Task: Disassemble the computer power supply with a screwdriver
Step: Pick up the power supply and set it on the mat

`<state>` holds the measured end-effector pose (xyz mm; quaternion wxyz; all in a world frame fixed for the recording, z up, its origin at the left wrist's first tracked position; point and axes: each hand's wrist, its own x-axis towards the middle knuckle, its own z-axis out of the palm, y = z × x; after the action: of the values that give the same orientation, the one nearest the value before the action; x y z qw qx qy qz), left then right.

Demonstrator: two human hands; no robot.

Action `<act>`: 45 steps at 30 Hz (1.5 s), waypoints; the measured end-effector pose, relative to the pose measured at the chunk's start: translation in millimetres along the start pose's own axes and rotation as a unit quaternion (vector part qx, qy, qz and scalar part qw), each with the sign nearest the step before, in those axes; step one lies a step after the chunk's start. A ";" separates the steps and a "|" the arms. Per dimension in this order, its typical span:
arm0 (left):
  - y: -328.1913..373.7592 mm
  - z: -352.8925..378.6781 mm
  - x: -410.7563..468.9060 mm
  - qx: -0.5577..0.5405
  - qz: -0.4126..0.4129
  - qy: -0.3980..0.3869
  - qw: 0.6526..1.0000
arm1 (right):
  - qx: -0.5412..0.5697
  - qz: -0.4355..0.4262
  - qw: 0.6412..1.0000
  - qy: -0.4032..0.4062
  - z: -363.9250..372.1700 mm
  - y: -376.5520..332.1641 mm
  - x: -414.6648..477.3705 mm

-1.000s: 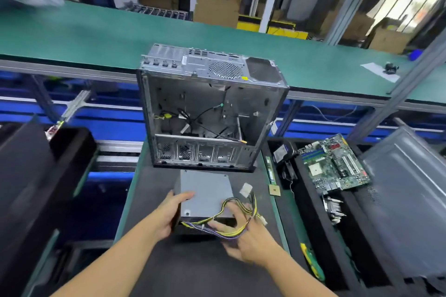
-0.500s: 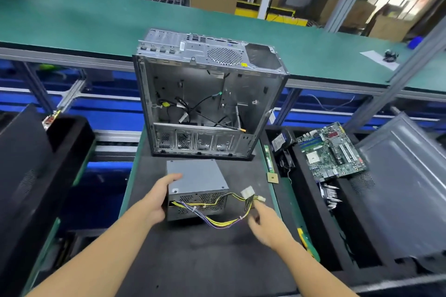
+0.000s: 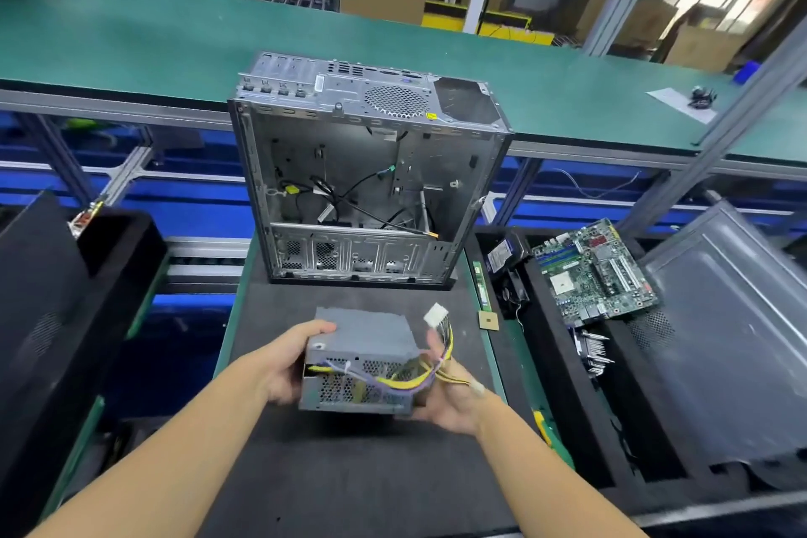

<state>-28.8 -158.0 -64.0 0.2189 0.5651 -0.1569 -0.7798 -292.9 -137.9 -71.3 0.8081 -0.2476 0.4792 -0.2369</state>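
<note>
A grey metal power supply (image 3: 367, 341) with a perforated front is held just above the dark mat, between both hands. My left hand (image 3: 286, 365) grips its left side, thumb across the top edge. My right hand (image 3: 450, 400) holds the right side from below, with the yellow and purple cable bundle (image 3: 410, 382) running over the fingers. A white connector (image 3: 436, 314) sticks up at the end of the cables. No screwdriver is visible.
An open, stripped computer case (image 3: 367, 188) stands upright behind the power supply. A motherboard (image 3: 594, 271) and a grey side panel (image 3: 733, 332) lie in the black tray at right. A small chip (image 3: 488, 321) lies on the mat edge. Black bins stand at left.
The power supply was resting on the mat; now both hands hold it lifted and nearer to me. My right hand moved from the loose cables to the unit's right side.
</note>
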 end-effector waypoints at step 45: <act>41.1 33.7 -41.3 0.279 0.131 0.140 0.941 | 0.158 0.136 0.974 -0.085 -21.0 22.4 5.1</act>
<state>-43.1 -171.8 0.3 0.1727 0.6812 -0.4083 -0.5826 -306.2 -127.4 -97.5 0.8995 -0.0685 0.3942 -0.1757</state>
